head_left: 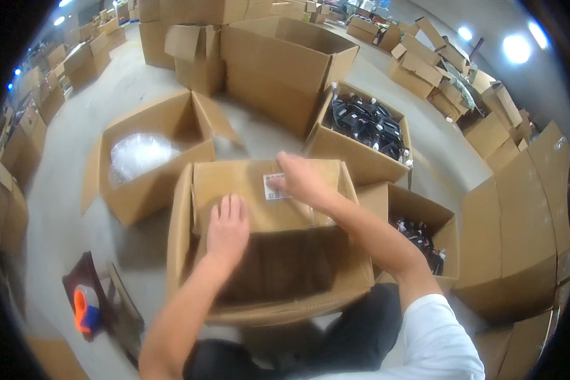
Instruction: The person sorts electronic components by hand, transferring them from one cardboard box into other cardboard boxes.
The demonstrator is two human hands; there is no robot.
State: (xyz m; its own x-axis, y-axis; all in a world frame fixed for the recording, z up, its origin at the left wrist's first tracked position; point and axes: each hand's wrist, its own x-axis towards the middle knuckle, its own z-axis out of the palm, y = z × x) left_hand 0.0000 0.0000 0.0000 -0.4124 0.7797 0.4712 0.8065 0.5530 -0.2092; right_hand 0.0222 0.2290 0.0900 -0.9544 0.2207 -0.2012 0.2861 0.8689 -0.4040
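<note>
Cardboard flap [266,196] under flat hands [228,229]

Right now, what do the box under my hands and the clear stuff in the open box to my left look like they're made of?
The box under the left hand and right hand looks like brown corrugated cardboard: matte, with folded flaps and a paper label stuck on. The clear stuff in the open box is probably thin plastic film or bags: translucent, crinkled and glossy, though it is too blurred to be sure.
</note>
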